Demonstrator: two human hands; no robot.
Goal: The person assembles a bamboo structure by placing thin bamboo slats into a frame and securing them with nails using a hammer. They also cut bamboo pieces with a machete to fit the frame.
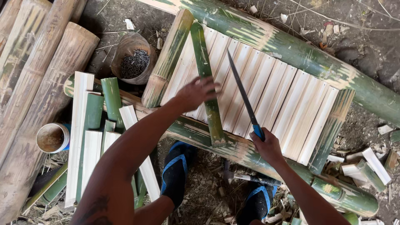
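Observation:
My left hand (196, 92) presses flat on a green bamboo slat (206, 79) that lies on top of a row of pale split bamboo slats (266, 91). My right hand (267, 146) grips the blue handle of a long thin saw (243, 93), whose blade points away from me across the pale slats, just right of the green slat. The slats rest across two thick green bamboo poles, a far pole (300, 50) and a near pole (250, 156).
Cut slats (89, 137) lie piled at the left beside dry bamboo poles (37, 91). A container of dark nails (134, 62) stands behind them, a white cup (52, 137) at left. My feet in blue sandals (177, 168) stand on chip-strewn ground; a hammer (246, 178) lies between them.

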